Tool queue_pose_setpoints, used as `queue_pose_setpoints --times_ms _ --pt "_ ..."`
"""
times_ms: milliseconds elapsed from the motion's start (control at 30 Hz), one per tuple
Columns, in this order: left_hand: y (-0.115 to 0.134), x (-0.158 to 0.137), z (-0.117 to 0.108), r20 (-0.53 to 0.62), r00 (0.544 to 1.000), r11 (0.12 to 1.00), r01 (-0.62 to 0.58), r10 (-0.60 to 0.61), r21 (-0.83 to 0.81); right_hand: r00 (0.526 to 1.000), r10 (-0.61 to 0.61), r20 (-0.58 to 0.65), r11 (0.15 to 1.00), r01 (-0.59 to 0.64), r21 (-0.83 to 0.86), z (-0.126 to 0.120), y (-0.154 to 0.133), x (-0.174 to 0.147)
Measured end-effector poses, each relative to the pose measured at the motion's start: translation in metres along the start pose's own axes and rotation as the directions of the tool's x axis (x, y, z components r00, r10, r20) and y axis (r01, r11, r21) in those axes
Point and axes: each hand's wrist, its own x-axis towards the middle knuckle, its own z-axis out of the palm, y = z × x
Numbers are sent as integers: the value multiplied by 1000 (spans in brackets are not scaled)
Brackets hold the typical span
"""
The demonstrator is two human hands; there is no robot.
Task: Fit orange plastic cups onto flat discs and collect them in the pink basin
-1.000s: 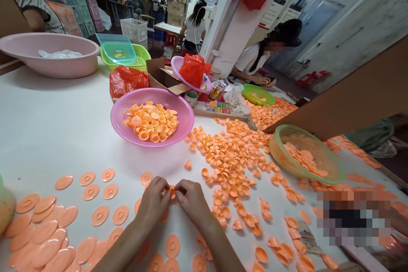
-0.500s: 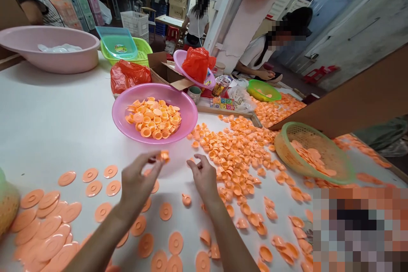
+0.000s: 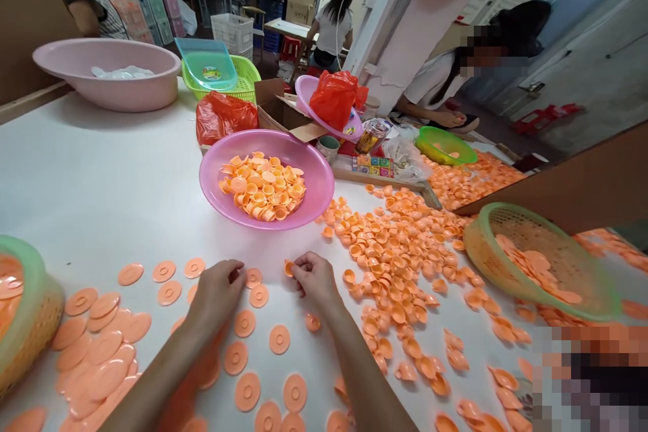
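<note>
My right hand [image 3: 318, 283] pinches a small orange toy cup [image 3: 288, 268] between thumb and fingertips, just above the white table. To its left, my left hand [image 3: 219, 291] is low over the table with its fingers curled together; whatever they may hold is hidden. Right beside those fingertips lies a flat round orange saucer [image 3: 254, 277]. More saucers [image 3: 279, 339] are spread singly between my forearms, and a heap of them [image 3: 109, 378] overlaps at the left. A single cup [image 3: 312, 322] lies under my right wrist. Beyond my hands, a pink bowl [image 3: 212, 182] contains many orange pieces.
Loose cups [image 3: 395, 250] cover the table at right. A green-rimmed basket [image 3: 544, 310] of saucers stands there, another basket [image 3: 45, 310] at the left edge. Behind are a large pink basin [image 3: 121, 94], a red bag [image 3: 225, 118] and an open carton [image 3: 281, 111]. Co-workers sit farther back.
My left hand has lowered to the saucers, and the cup it held no longer shows. My right hand, earlier apart-fingered, now pinches a cup. The view has swung slightly left.
</note>
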Motion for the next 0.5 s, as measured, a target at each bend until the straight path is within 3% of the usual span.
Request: queue_pose_setpoints --times_ms 67,233,333,500 --pt "-5 6 17 37 999 999 37 -37 -1 999 11 42 1000 -13 28 14 -4 2" --pt "8 26 44 102 994 998 -21 28 -64 999 2 52 1000 -1 -19 26 -10 6" --pt "15 25 44 142 990 993 -3 20 -114 999 -32 16 994 34 -106 27 -10 7" --pt "19 27 34 257 964 971 125 -71 -202 969 -244 -38 896 210 -392 33 -13 11"
